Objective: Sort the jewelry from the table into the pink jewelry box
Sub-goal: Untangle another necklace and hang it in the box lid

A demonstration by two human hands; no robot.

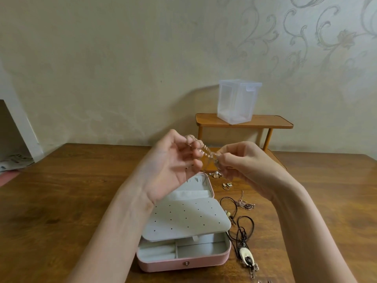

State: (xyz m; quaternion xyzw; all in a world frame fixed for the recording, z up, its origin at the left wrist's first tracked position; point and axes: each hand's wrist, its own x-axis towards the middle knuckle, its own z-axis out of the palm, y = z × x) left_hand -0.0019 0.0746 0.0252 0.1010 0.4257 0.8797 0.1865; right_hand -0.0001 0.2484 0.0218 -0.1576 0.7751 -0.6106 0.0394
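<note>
Both my hands are raised above the table and hold a thin gold chain [206, 150] stretched between them. My left hand [173, 166] pinches one end with curled fingers. My right hand [242, 162] pinches the other end. Below them the pink jewelry box [183, 262] lies open, its grey perforated earring panel [187, 219] folded over the compartments. To the right of the box lie a black cord necklace with an oval pendant [245, 256], a rose-gold chain with a dark stone [247, 205], a small gold ring piece [226, 185] and pearl earrings [216, 174].
A clear plastic container [237, 102] stands on a small wooden shelf [275, 122] at the back of the wooden table [61, 201]. The patterned wall is behind it. More small jewelry [254, 271] lies near the table's front edge.
</note>
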